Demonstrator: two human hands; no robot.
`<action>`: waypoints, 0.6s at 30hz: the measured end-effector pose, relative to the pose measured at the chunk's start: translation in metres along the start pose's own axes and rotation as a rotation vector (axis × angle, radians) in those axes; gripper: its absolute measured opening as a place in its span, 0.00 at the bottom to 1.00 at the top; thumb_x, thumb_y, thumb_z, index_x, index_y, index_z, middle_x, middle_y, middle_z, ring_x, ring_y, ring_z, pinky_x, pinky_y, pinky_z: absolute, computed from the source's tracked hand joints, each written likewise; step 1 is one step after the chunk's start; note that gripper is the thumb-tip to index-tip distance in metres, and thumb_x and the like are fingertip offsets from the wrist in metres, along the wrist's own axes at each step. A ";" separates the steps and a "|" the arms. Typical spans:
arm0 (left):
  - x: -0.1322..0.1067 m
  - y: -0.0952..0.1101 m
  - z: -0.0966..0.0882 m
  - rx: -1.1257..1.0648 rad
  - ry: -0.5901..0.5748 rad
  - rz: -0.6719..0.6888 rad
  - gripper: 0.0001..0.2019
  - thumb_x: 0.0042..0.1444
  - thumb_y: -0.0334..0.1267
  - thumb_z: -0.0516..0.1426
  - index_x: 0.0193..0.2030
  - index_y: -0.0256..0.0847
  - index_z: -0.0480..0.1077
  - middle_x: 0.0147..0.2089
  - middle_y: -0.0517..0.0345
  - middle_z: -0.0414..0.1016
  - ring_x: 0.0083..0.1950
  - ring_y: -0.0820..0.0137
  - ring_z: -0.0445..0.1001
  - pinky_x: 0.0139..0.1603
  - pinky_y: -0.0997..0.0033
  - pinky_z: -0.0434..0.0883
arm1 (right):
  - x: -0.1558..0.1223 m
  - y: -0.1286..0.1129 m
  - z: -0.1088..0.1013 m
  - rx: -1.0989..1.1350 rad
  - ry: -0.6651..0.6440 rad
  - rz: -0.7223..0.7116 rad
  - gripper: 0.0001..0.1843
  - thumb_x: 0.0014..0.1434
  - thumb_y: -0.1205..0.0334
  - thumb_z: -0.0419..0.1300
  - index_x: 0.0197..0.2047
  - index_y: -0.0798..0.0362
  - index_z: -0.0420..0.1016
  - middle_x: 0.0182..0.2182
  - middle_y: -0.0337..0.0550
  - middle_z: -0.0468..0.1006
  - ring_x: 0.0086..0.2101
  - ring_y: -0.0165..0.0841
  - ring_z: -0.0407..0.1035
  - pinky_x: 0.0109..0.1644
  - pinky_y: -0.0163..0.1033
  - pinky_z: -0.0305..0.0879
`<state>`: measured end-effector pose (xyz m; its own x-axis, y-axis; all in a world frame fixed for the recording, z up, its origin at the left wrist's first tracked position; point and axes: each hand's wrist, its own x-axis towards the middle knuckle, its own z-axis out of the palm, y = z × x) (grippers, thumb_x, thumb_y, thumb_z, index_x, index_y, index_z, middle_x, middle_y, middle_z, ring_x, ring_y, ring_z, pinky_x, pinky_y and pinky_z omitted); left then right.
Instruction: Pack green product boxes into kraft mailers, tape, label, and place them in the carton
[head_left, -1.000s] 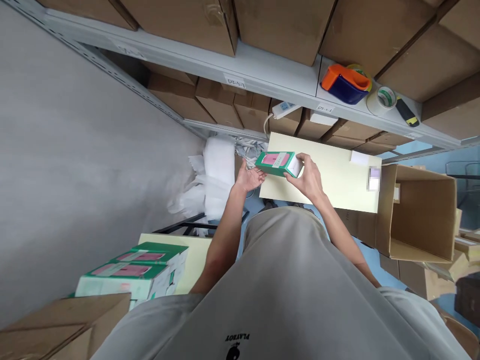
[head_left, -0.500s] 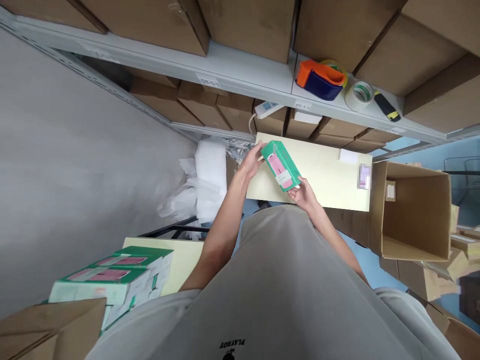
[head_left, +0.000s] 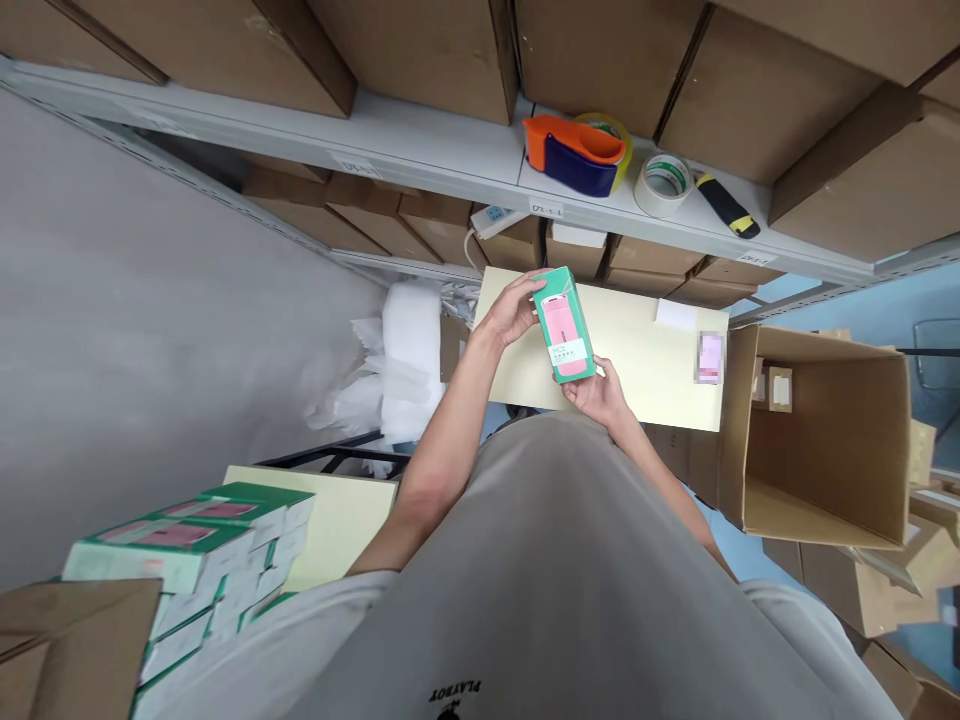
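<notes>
Between both hands I hold a green box (head_left: 566, 325) with a pink device pictured on its front and a white label across it. My left hand (head_left: 516, 308) grips its upper left edge, the thumb lying on the front face. My right hand (head_left: 596, 392) supports the lower end from below and the right side. The box is slightly tilted and held above a pale yellow table (head_left: 637, 345). To the lower left, similar green boxes (head_left: 187, 535) are stacked on another pale surface.
A large open carton (head_left: 825, 440) stands at the right with small boxes inside. On the grey shelf (head_left: 442, 130) ahead are an orange and blue tape dispenser (head_left: 577, 155), a tape roll (head_left: 664, 185) and a utility knife (head_left: 727, 205). White foam wrap (head_left: 411, 360) lies left of the table.
The green box has turned more upright, its front now facing me more squarely. My left hand has shifted further onto its front. The camera view has swung slightly right.
</notes>
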<state>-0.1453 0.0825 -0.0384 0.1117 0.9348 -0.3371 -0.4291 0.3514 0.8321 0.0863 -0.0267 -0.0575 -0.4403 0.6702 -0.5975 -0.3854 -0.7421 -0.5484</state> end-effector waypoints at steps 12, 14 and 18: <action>0.017 -0.025 0.047 0.311 0.424 0.193 0.25 0.51 0.53 0.76 0.51 0.42 0.86 0.53 0.50 0.87 0.57 0.55 0.82 0.55 0.61 0.79 | 0.012 -0.035 -0.040 -0.942 0.302 -0.470 0.45 0.56 0.36 0.77 0.71 0.45 0.74 0.67 0.57 0.81 0.64 0.52 0.78 0.70 0.62 0.77; 0.019 -0.031 0.052 0.362 0.489 0.263 0.22 0.52 0.51 0.76 0.49 0.41 0.86 0.55 0.48 0.87 0.60 0.53 0.81 0.60 0.59 0.78 | 0.023 -0.032 -0.034 -1.075 0.319 -0.516 0.46 0.57 0.39 0.76 0.73 0.46 0.71 0.70 0.58 0.78 0.68 0.56 0.75 0.72 0.64 0.75; 0.016 -0.039 0.052 0.355 0.530 0.313 0.30 0.52 0.49 0.79 0.60 0.42 0.83 0.68 0.42 0.81 0.72 0.47 0.76 0.68 0.55 0.75 | 0.042 -0.023 -0.032 -1.100 0.298 -0.535 0.45 0.59 0.43 0.72 0.75 0.45 0.67 0.73 0.57 0.75 0.70 0.55 0.73 0.72 0.64 0.74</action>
<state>-0.0797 0.0862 -0.0531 -0.4591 0.8751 -0.1528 -0.0417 0.1506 0.9877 0.1030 0.0193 -0.0890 -0.1827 0.9666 -0.1800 0.4831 -0.0713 -0.8726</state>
